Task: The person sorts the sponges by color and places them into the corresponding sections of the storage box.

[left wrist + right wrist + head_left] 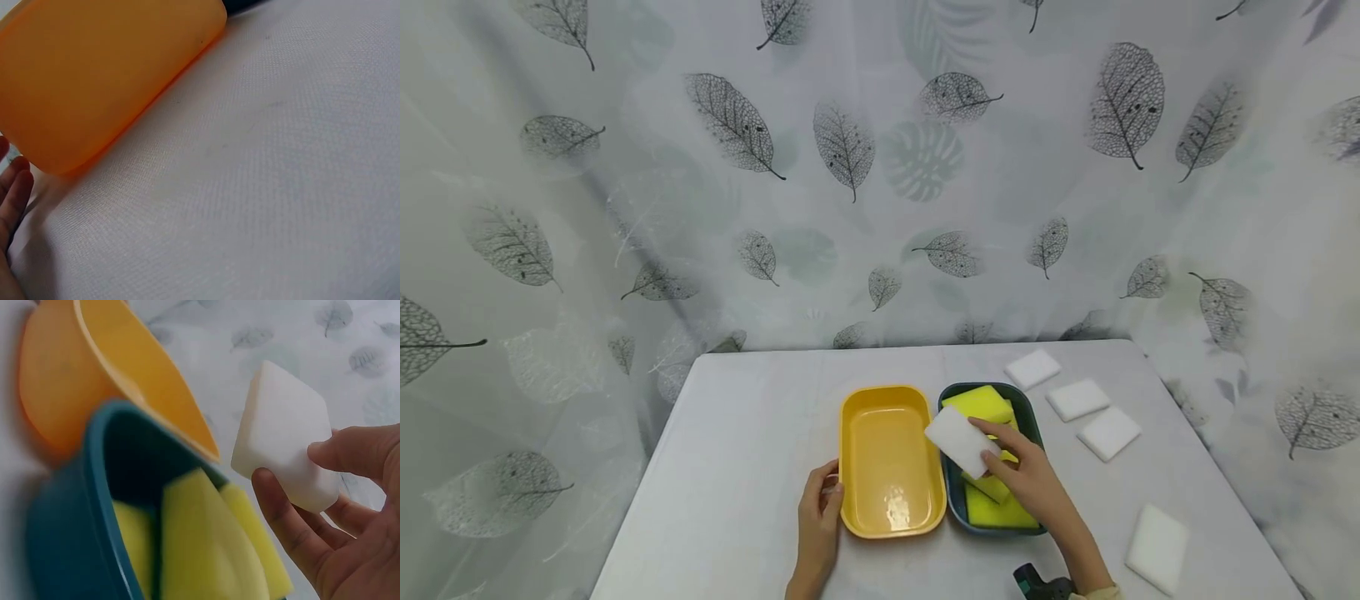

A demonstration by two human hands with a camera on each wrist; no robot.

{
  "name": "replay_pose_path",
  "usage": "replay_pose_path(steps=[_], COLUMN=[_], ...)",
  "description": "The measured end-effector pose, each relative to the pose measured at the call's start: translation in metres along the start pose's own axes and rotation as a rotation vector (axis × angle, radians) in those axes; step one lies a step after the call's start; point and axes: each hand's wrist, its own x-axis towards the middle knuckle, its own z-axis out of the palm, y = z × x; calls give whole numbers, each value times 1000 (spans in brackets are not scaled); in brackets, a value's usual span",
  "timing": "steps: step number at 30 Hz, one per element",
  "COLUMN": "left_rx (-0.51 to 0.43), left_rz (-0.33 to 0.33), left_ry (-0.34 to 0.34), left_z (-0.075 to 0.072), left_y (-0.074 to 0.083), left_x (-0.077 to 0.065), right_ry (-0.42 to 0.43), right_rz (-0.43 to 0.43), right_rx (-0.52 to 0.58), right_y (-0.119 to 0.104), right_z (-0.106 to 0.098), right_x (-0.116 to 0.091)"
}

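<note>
Item: white block, single (1159,550), flat near the desk's (737,467) right edge, toward you. Risk: your right forearm passes not far from it; a wide elbow could nudge it edgeward.

Item: your left hand (820,521), at the left wall of the yellow tray (887,458). Fingers loosely bent, not wrapped round the wall; how firmly they press, you cannot tell from these views. Risk: a hard push could slide the tray into its neighbour.

Item: yellow tray, nothing in it, left of the blue-green tub (62,531), rims meeting or nearly so.

Item: your right hand (1026,475), closed in a pinch, thumb against fingertips, on one end of the held white block (958,437). That block hangs tilted above the tub's left rim, its free corner toward the tray. Risk: an end-on pinch may let it pivot or slip, dropping it between the rims or among the sponges.

Item: yellow sponges (1000,508), heaped unevenly in the tub. Risk: low knuckles could dislodge the topmost.

Item: three white blocks (1078,400), toward the desk's far right corner, well clear of your fingers.

Item: leaf-print curtain (850,250), behind the far edge.
</note>
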Motion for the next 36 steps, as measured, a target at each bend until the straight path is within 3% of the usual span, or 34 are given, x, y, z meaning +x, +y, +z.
replay_pose_path(steps=[6,14,22,30,36], left_rx=[23,34,69,87,83], left_rz=[38,62,46,18,57], left_ry=[-12,-46,-60,-55,-28], left_z=[3,9,10,6,0], left_y=[-4,-6,-10,-12,-7], left_x=[-1,-2,-3,-15,-3], right_ry=[-46,-137,-290,-383,-355], right_rz=[-26,-50,-166,-193,-181], right_rx=[-5,-231,-449,-604,-681], right_y=[-7,-7,1,-2,-19], right_z=[32,66,93,106,110], right_x=[2,0,-3,-9,0])
